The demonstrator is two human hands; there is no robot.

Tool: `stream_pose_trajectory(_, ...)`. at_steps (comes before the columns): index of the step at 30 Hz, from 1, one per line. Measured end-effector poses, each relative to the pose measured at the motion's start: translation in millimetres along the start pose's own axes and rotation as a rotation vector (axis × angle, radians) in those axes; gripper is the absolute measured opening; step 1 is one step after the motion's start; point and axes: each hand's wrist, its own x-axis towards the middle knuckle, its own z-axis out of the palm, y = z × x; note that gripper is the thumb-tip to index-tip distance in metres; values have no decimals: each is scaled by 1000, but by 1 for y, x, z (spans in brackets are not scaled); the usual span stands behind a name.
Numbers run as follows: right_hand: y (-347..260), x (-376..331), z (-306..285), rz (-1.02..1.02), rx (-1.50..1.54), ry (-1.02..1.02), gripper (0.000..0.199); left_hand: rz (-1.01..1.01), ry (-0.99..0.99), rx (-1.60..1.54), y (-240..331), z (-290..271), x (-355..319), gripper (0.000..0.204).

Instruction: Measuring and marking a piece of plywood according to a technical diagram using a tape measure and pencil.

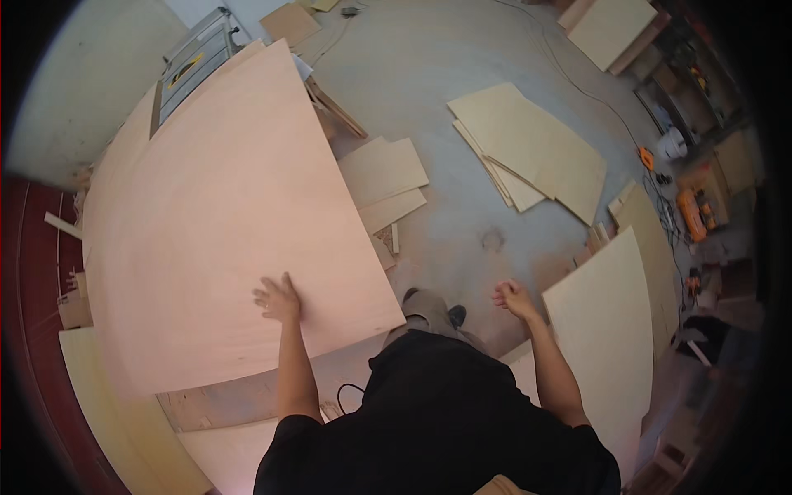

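A large, pinkish plywood sheet (pixel 223 190) fills the left side of the view. Flat on its lower part rests my left hand (pixel 278 299), fingers spread. My right hand (pixel 513 299) hangs in the air over the floor, its fingers curled in and nothing visible in them. It is nearest to a pale upright board (pixel 602 305) on my right, apart from it. At the far end of the sheet, a table saw (pixel 196 74) with a grey metal top shows beyond the edge.
Loose pale boards (pixel 536 148) lie stacked on the grey floor ahead. More offcuts (pixel 384 169) lie beside the big sheet. Orange tools (pixel 693 214) and cables line the right side. A yellowish panel (pixel 124 412) stands at lower left, near a dark red surface (pixel 33 272).
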Motion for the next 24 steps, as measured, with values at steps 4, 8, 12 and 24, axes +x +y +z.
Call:
stream_pose_trajectory(4,-58,65,-55,-7,-2,50,32,90,36,-46,129,2,27,83)
stream_pose_trajectory(8,-111,158,-83,35,-90,-88,32,104,63,-70,216,-8,82,83)
stream_pose_trajectory(12,-150,257,-126,156,-109,-109,33,127,74,-66,293,-4,132,82)
stream_pose_trajectory(24,-274,498,-234,518,-363,71,37,-44,126,-73,463,3,246,78)
